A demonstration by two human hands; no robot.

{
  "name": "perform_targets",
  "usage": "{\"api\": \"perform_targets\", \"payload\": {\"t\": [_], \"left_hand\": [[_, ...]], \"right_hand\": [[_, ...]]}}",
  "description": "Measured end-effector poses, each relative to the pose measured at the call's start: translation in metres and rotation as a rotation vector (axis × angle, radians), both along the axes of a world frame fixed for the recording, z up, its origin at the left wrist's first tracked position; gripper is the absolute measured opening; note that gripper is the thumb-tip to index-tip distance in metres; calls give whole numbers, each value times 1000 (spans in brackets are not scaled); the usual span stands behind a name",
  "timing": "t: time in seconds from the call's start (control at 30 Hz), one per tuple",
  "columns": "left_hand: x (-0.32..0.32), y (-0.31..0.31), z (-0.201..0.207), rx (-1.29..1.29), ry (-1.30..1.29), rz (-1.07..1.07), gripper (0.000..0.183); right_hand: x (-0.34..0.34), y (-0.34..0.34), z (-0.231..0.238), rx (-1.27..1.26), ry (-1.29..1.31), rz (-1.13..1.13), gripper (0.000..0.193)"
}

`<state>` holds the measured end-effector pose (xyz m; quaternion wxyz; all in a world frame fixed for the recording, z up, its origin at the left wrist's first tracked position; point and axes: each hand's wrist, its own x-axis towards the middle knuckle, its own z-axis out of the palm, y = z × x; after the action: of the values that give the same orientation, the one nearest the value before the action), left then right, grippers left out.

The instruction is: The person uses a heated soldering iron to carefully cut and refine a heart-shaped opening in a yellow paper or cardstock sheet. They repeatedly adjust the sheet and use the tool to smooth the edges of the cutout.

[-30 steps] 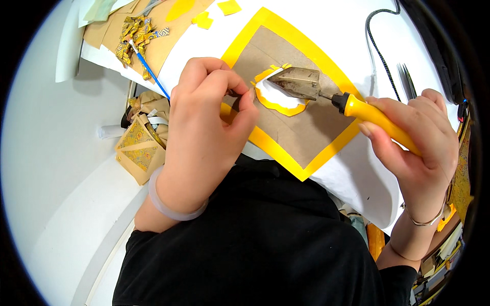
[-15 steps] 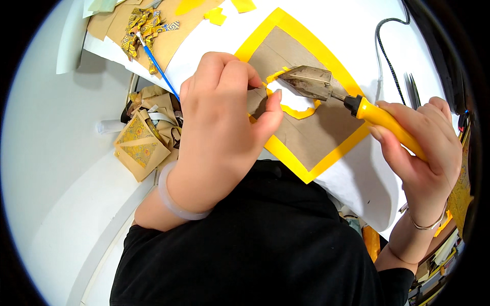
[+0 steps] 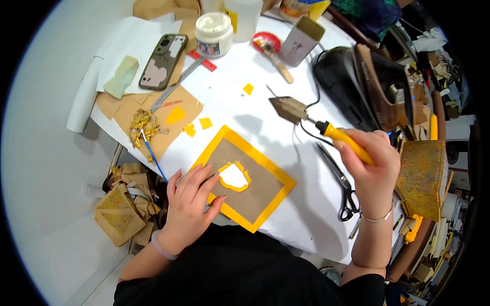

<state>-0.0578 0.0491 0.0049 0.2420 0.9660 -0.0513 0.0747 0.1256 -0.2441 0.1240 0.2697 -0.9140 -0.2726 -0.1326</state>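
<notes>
A small iron [image 3: 289,109] with a yellow handle and a pointed, trowel-like metal head is in my right hand [image 3: 376,160]. The fingers wrap round its handle, and the head is in the air over the white table, beyond the board. The grey-brown board [image 3: 263,188] has a bright yellow border and lies at a slant near me. An irregular opening in it, edged with yellow folded strips [image 3: 236,188], shows white. My left hand [image 3: 190,206] is open, fingers spread over the board's left edge, fingertips just left of the opening.
Black scissors [image 3: 343,191] lie right of the board. Yellow scraps [image 3: 205,123], patterned cloth strips [image 3: 140,125] and a blue-handled brush [image 3: 153,155] are left. Farther back are a phone [image 3: 162,62], ruler [image 3: 176,84], white jar [image 3: 214,35], wooden-handled brush [image 3: 279,66], metal box [image 3: 302,41] and black case [image 3: 347,84].
The iron has lifted off the opening's edge and moved away from the board. My left hand has let go of the edge strip and spread its fingers. The view now takes in more table.
</notes>
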Motion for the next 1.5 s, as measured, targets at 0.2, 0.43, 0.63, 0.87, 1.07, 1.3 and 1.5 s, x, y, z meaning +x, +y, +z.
{"api": "perform_targets", "payload": {"t": [0.2, 0.43, 0.63, 0.87, 1.07, 1.3, 1.5], "left_hand": [[17, 3, 2, -116, 87, -135, 49], [28, -6, 7, -148, -118, 53, 29], [31, -29, -4, -60, -123, 161, 30], [35, -31, -4, -45, -56, 190, 24], [37, -32, 9, -64, -34, 188, 18], [39, -26, 3, -162, 22, 207, 16], [39, -23, 3, -211, 63, 244, 15]], "right_hand": [[0, -6, -5, 209, 240, -177, 21], [-43, 1, -20, 142, 265, -122, 22], [-61, -1, -28, 81, 239, -111, 21], [-61, 1, -37, 28, 247, -32, 20], [-56, 2, -41, 11, 277, 3, 21], [-52, 3, -45, -35, 285, 46, 22], [-46, 2, -47, -77, 301, 136, 23]]}}
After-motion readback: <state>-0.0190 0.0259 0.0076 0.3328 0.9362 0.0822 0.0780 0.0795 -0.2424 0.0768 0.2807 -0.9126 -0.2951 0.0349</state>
